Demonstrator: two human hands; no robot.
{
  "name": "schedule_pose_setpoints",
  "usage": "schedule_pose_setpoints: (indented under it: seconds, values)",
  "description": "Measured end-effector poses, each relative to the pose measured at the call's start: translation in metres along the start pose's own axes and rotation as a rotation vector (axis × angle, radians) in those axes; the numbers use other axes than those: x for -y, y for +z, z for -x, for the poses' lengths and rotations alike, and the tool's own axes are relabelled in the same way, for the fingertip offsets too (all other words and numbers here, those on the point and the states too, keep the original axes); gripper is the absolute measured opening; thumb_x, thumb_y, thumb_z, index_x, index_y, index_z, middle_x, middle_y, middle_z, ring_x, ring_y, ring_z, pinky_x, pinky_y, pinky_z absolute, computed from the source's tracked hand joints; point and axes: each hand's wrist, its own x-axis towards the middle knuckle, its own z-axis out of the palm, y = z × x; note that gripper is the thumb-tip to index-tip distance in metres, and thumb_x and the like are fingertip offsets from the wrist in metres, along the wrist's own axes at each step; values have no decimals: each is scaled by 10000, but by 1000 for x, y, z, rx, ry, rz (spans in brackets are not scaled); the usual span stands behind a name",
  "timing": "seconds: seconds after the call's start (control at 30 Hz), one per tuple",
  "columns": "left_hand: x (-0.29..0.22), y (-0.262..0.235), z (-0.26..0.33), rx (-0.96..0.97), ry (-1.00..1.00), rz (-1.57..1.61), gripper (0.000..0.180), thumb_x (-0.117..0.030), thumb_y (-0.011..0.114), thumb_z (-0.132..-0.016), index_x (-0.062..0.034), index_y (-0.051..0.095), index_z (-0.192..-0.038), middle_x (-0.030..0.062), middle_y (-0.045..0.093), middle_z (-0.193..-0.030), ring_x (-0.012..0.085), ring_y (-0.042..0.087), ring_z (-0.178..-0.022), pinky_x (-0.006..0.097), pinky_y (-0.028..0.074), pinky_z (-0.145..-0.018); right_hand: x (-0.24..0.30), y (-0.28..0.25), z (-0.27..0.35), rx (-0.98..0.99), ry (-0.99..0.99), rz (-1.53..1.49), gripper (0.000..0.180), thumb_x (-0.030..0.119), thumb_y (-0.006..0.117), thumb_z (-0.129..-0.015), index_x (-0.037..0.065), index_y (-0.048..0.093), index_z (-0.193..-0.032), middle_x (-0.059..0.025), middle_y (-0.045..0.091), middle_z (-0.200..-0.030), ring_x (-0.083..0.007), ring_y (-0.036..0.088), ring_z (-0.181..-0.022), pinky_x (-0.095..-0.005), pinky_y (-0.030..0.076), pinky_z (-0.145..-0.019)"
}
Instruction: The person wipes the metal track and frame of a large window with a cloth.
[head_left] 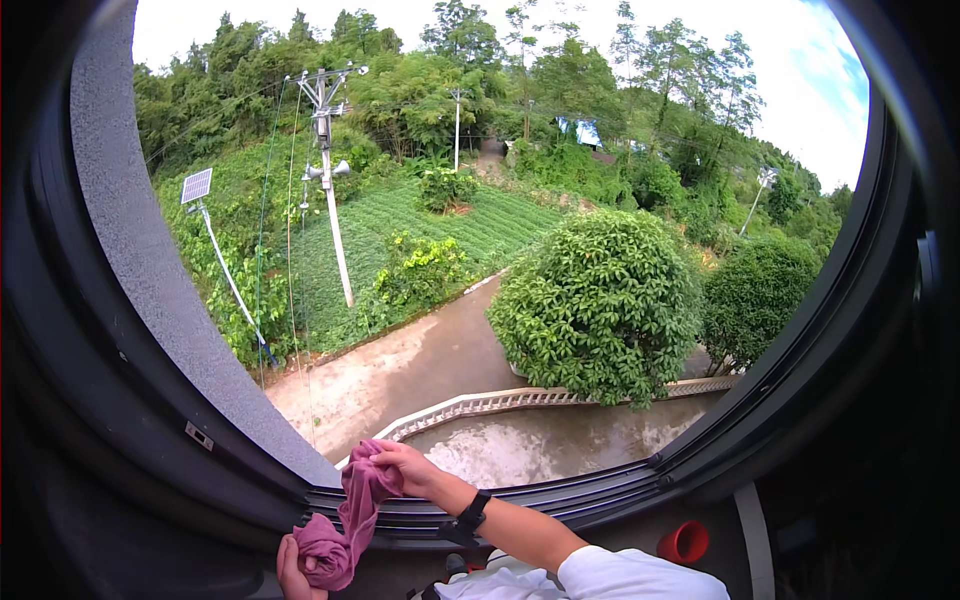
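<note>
A mauve-pink cloth [350, 520] hangs twisted between my two hands at the window's lower left corner. My right hand [402, 468] is closed round its upper end, out over the window track [540, 497]; a black watch [472, 512] is on that wrist. Lower and to the left, my left hand [292, 572] grips the bunched lower end, its fingers partly hidden by the folds. The cloth overlaps the track and the dark frame beside it.
A red bucket [684, 543] stands on the floor at the lower right. The dark window frame [120, 360] surrounds the opening, with a grey outer wall [180, 260] at its left. Far below outside are a paved yard, a white balustrade [500, 402] and a round tree [600, 300].
</note>
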Motion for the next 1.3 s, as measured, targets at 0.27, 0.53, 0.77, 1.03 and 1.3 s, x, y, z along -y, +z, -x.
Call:
schedule_pose_setpoints:
  seconds: [0.27, 0.53, 0.77, 1.03, 1.3]
  values:
    - [-50, 113, -34, 342, 153, 261, 344, -275, 485, -1073, -18, 586, -1277, 119, 655, -1216, 232, 635, -1153, 385, 513, -994, 95, 26, 63, -183, -258, -208, 387, 273, 491, -1055, 32, 524, -1355, -120, 651, -1272, -239, 652, -1153, -407, 522, -1033]
    - [27, 173, -223, 354, 868, -1092, 558, -173, 747, -878, -31, 518, -1368, 157, 582, -1241, 242, 605, -1074, 360, 517, -896, 128, -14, 62, -440, -416, 153, 243, 216, 513, -1059, 59, 604, -1221, -51, 678, -1115, -151, 658, -961, -297, 538, -840]
    - [154, 227, -178, 735, 539, -1087, 873, -191, 844, -773, -10, 349, -1468, 254, 582, -1316, 309, 661, -1136, 380, 561, -891, 118, -37, 43, -510, -201, 344, 319, 322, 546, -1051, 55, 613, -1212, -49, 679, -1041, -138, 653, -885, -297, 542, -772]
    - [215, 255, -138, 761, 682, -1144, 1109, -160, 869, -647, -64, 224, -1544, 266, 517, -1352, 438, 546, -1230, 478, 485, -1005, 117, -121, 83, -576, -262, 116, 250, 263, 534, -1052, 80, 600, -1209, -59, 680, -1119, -174, 670, -991, -340, 546, -888]
    - [267, 261, -132, 708, 553, -885, 431, -86, 599, -894, -102, 458, -1301, 214, 698, -948, 400, 702, -883, 427, 546, -762, 93, -108, 135, -569, -620, -84, 301, 226, 448, -1080, 38, 562, -1285, -96, 655, -1187, -225, 648, -1104, -376, 513, -1000]
